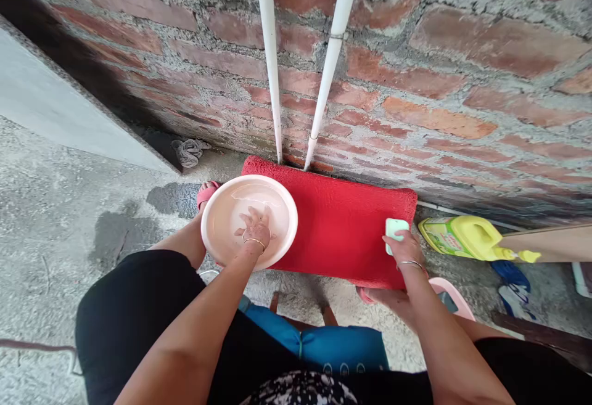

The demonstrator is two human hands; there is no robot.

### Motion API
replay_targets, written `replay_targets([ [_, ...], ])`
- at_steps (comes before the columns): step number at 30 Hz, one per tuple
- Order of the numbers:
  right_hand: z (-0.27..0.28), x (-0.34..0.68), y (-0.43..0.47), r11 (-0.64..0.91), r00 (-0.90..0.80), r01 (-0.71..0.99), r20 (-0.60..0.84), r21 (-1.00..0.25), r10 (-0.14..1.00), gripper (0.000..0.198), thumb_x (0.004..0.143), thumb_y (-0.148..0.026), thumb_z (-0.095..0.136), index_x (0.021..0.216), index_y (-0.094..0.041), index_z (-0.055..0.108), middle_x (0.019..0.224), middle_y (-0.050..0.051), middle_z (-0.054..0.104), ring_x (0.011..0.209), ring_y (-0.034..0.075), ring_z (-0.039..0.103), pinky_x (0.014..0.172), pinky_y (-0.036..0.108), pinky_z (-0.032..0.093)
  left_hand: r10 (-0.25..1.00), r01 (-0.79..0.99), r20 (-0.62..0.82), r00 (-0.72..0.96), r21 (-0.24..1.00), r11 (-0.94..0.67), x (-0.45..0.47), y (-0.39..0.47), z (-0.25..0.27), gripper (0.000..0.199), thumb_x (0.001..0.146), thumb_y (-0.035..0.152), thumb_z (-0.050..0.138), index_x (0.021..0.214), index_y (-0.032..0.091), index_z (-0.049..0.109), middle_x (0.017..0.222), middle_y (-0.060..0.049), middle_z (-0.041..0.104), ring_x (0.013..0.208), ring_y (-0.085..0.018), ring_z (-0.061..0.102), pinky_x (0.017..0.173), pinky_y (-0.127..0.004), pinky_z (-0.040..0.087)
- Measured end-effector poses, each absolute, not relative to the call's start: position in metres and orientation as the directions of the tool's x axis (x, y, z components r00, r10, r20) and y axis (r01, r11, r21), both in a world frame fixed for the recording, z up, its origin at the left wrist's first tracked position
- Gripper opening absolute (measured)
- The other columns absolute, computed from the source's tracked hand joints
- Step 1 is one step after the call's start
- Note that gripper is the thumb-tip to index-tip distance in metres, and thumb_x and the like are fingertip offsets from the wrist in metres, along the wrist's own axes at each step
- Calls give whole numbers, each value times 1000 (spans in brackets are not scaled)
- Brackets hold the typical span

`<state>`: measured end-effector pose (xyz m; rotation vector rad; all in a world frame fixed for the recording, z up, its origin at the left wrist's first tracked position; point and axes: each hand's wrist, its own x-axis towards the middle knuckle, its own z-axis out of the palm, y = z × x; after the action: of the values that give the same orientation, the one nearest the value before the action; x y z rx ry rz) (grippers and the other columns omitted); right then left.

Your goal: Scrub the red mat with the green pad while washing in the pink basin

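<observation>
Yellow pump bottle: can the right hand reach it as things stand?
Probably yes: the yellow pump bottle is just past the red mat, near the right hand, with nothing visible blocking. That hand holds a pale green block, though, and may need to release it first.

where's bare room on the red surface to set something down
The red surface is bare in the middle, between the pale basin and the right hand with its pale green block. Crowded: left end, under the basin and left hand; right end, at that block.
</observation>
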<state>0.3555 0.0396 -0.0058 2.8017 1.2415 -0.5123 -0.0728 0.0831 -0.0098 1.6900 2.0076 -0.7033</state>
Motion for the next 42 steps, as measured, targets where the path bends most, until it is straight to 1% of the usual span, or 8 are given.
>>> replay_targets([
  [3,1,378,26,-764,721,642,-292,-60,629,37,77,-45,77,103,-21,68,113,14,59,90,28,64,80,40,49,769,985,-616,-173,-108,136,-72,83,-8,89,90,48,62,164,35,14,170,-23,9,150,-54,18,91,-74,48],
  [5,3,355,29,-730,689,672,-257,-125,678,35,76,-44,79,101,-21,68,109,12,59,91,27,64,80,38,49,773,984,-610,-176,-108,139,-71,83,-7,89,89,48,63,163,36,15,170,-23,9,150,-54,18,91,-74,48],
  [11,-11,178,63,-466,348,810,-350,-355,870,34,74,-43,78,102,-26,68,106,1,55,79,14,59,71,25,43,780,985,-601,-173,-108,135,-72,84,-10,93,87,48,65,164,35,14,169,-24,11,149,-55,19,89,-75,48],
  [17,-21,120,67,-284,137,887,-380,-364,915,30,78,-37,77,105,-26,68,109,3,56,90,17,58,75,27,41,787,987,-595,-162,-87,138,-74,83,-13,92,87,46,65,164,33,15,170,-23,9,149,-56,17,90,-77,47],
  [26,-2,335,12,-650,601,756,-313,-76,735,34,78,-42,76,106,-23,70,111,7,58,81,19,60,71,31,43,798,986,-579,-167,-77,151,-77,84,-21,89,88,47,64,163,34,18,170,-23,10,149,-56,18,89,-78,46],
  [31,8,338,0,-724,686,686,-264,-75,678,34,79,-43,75,105,-21,71,114,12,59,80,21,61,71,34,45,798,986,-580,-163,-71,149,-78,87,-24,92,88,49,62,164,32,15,169,-26,10,149,-57,17,89,-77,46],
  [37,-4,174,14,-365,242,879,-372,-307,896,33,76,-42,76,104,-26,70,111,3,59,87,17,59,73,27,43,802,987,-576,-158,-74,141,-80,87,-25,93,88,50,60,165,29,13,168,-28,9,148,-59,15,90,-78,45],
  [42,-10,100,19,-130,-29,931,-425,-340,905,33,78,-37,73,109,-27,68,118,4,59,98,20,58,83,30,43,814,989,-562,-149,-66,135,-81,89,-25,89,88,50,61,164,27,21,168,-29,9,148,-59,17,87,-78,47],
])
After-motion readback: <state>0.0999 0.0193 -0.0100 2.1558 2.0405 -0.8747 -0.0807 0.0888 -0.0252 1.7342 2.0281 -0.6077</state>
